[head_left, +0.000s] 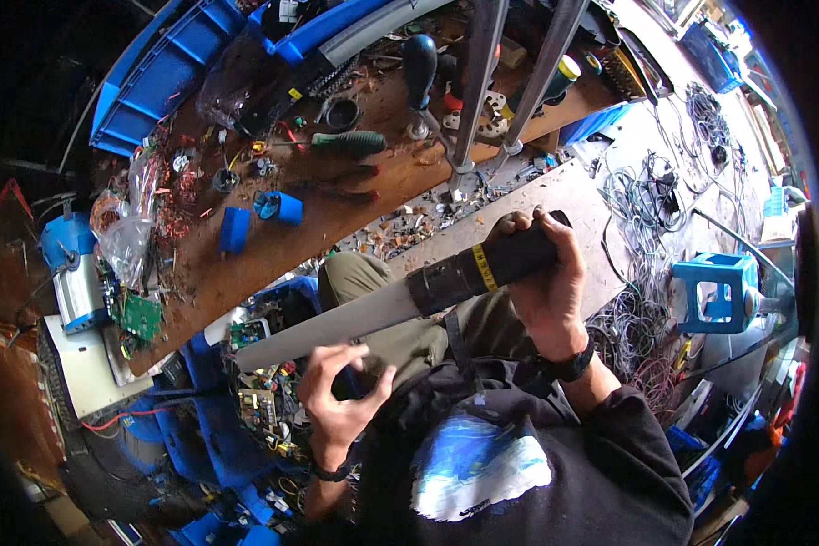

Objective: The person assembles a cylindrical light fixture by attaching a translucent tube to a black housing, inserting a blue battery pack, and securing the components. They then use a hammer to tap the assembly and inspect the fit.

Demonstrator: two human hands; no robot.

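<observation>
Across my lap lies a long tool with a thick black cylindrical body (445, 285), a yellow band round it and a pale grey tapered tube (337, 326) running down to the left. My right hand (552, 282) is wrapped round the black end, its fingers and thumb closed over the top. Just below the grey tube is my left hand (344, 393), holding nothing, with thumb and fingers apart and curved. Whether its fingertips touch the tube I cannot tell.
A brown workbench (273, 255) ahead carries a green-handled screwdriver (348, 142), blue plastic pieces (235, 229) and scraps. Two metal bars (479, 91) rise at its edge. Tangled cables (651, 196) and a blue stool (717, 291) stand right; blue bins (211, 428) sit lower left.
</observation>
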